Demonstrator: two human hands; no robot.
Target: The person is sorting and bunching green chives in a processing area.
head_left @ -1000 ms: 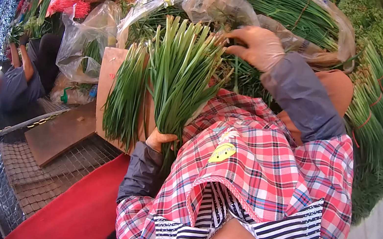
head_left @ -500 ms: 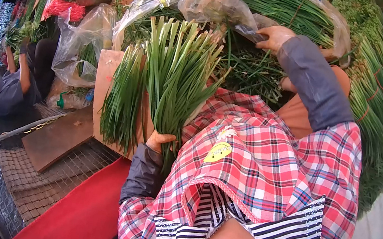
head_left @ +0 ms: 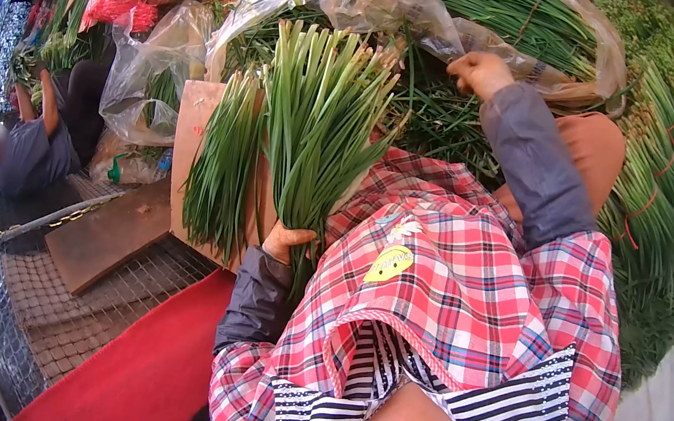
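My left hand [head_left: 290,241] is wrapped round the leafy lower part of a large bunch of garlic chives [head_left: 320,121], its pale cut ends pointing away from me. To its left, a smaller bunch of garlic chives [head_left: 223,167] lies on a wooden board [head_left: 193,124]. My right hand [head_left: 481,75] hangs over loose chive stalks [head_left: 445,126], its fingers bent together beside the edge of a clear plastic sheet [head_left: 426,19]. Whatever its fingertips hold, if anything, is too small to make out.
More chives [head_left: 506,9] lie in the plastic beyond my right hand. Tied bundles of greens [head_left: 656,171] are heaped on the right. On the left are a brown board [head_left: 111,233], wire mesh [head_left: 42,315], red ties [head_left: 120,11] and a seated person [head_left: 42,140].
My right hand has drawn back slightly from the plastic sheet, its fingers more bent. My left hand keeps its hold on the bunch. The view has shifted a little.
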